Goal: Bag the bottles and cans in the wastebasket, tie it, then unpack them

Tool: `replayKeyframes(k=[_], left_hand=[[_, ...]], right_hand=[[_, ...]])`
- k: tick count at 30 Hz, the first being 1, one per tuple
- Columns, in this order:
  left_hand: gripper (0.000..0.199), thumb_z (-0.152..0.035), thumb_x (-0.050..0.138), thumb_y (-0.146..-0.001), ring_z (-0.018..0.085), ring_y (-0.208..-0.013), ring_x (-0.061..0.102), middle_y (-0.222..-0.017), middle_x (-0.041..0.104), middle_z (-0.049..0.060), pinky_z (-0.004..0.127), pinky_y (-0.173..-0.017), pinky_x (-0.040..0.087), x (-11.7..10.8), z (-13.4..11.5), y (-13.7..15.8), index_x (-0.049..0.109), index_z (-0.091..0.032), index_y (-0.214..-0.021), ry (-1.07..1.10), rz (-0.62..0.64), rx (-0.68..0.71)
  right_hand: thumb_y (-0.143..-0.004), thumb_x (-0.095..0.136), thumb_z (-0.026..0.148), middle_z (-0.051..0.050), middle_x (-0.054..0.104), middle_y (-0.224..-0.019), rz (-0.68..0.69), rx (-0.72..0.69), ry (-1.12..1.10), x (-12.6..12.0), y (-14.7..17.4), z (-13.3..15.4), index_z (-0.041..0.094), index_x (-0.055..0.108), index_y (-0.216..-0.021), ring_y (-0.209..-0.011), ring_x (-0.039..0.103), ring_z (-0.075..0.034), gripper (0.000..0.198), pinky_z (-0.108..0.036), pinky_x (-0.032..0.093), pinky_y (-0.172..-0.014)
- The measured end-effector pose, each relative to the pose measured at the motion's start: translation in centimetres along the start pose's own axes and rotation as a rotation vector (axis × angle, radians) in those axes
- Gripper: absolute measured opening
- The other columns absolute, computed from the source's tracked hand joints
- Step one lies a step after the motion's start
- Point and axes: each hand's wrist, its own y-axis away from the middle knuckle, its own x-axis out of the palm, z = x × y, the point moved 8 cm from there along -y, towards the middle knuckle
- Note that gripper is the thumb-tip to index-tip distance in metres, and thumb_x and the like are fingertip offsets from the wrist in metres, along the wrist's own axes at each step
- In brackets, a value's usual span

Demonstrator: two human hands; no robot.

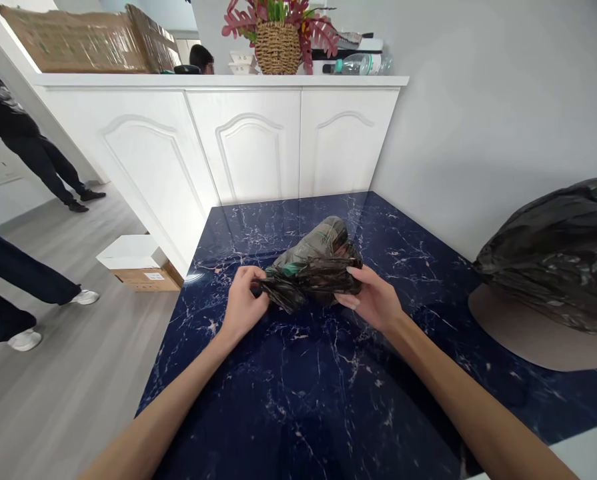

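A crumpled black plastic bag (323, 275) is bunched up over the dark blue marbled tabletop (303, 393). Something bulky fills it, and a green patch shows through the thin film; what lies inside I cannot make out. My left hand (247, 298) pinches the bag's gathered left end between thumb and fingers. On the other side my right hand (373, 297) grips the bag's right end, thumb and fingertips pressed into the plastic. The bag's rounded upper part points away from me, between the two hands.
A large black plastic bag (558, 260) stands at the right by the wall. White cabinets (251, 147) rise behind the table, topped by a flower basket (278, 48), a plastic bottle (361, 65) and a taped carton (78, 41). A box (143, 263) and two people's legs (23, 280) are on the left.
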Motion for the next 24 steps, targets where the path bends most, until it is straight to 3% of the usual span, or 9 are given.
replayKeyframes(k=[4, 9, 12, 19, 22, 24], left_hand=[[0.013, -0.03, 0.058, -0.084, 0.026, -0.104, 0.064, -0.107, 0.068, 0.008, 0.041, -0.096, 0.052, -1.7, 0.4, -0.6, 0.058, -0.023, -0.095, 0.07, -0.003, -0.035], [0.018, -0.031, 0.063, -0.083, 0.024, -0.095, 0.063, -0.1, 0.068, 0.005, 0.037, -0.089, 0.053, -2.8, -3.1, 1.5, 0.047, -0.024, -0.082, 0.118, 0.159, -0.021], [0.024, -0.034, 0.066, -0.088, 0.023, -0.089, 0.06, -0.095, 0.064, 0.005, 0.036, -0.083, 0.051, -3.9, -4.6, 3.4, 0.046, -0.025, -0.079, 0.043, 0.25, 0.027], [0.022, -0.029, 0.066, -0.093, 0.026, -0.102, 0.063, -0.101, 0.07, 0.006, 0.039, -0.092, 0.049, -7.9, -5.0, 7.1, 0.053, -0.024, -0.076, -0.192, 0.335, 0.197], [0.014, -0.032, 0.071, -0.09, 0.028, -0.109, 0.064, -0.107, 0.071, 0.006, 0.041, -0.097, 0.049, -8.1, -6.7, 8.2, 0.06, -0.026, -0.085, -0.287, 0.407, 0.275], [0.016, -0.037, 0.071, -0.093, 0.028, -0.113, 0.063, -0.118, 0.069, 0.008, 0.041, -0.1, 0.05, -7.7, -8.2, 8.3, 0.062, -0.026, -0.101, -0.275, 0.373, 0.288]], right_hand=[[-0.089, 0.075, 0.044, 0.005, 0.051, -0.07, -0.042, 0.018, 0.016, -0.8, -0.2, 0.1, 0.025, 0.063, -0.096, -0.048, 0.032, -0.01, 0.024, -0.032, 0.033, -0.05], [-0.084, 0.082, 0.048, 0.006, 0.052, -0.07, -0.033, 0.067, 0.08, -1.4, 0.5, -0.1, 0.025, 0.063, -0.099, -0.049, 0.036, -0.011, 0.033, -0.031, 0.034, -0.049], [-0.086, 0.086, 0.042, 0.006, 0.054, -0.072, -0.024, 0.072, 0.13, -1.6, 2.0, 0.0, 0.025, 0.062, -0.097, -0.051, 0.043, -0.011, 0.032, -0.031, 0.038, -0.051], [-0.092, 0.084, 0.043, 0.004, 0.055, -0.083, -0.005, -0.034, 0.459, -0.8, 7.4, 1.9, 0.026, 0.057, -0.094, -0.062, 0.051, -0.012, 0.032, -0.028, 0.046, -0.056], [-0.094, 0.082, 0.044, 0.001, 0.059, -0.093, -0.007, -0.017, 0.522, 0.1, 8.7, 1.9, 0.026, 0.058, -0.103, -0.073, 0.055, -0.014, 0.031, -0.027, 0.049, -0.059], [-0.093, 0.082, 0.045, 0.0, 0.06, -0.096, -0.029, -0.019, 0.549, 0.9, 9.0, 1.8, 0.026, 0.058, -0.105, -0.078, 0.057, -0.016, 0.033, -0.028, 0.051, -0.064]])
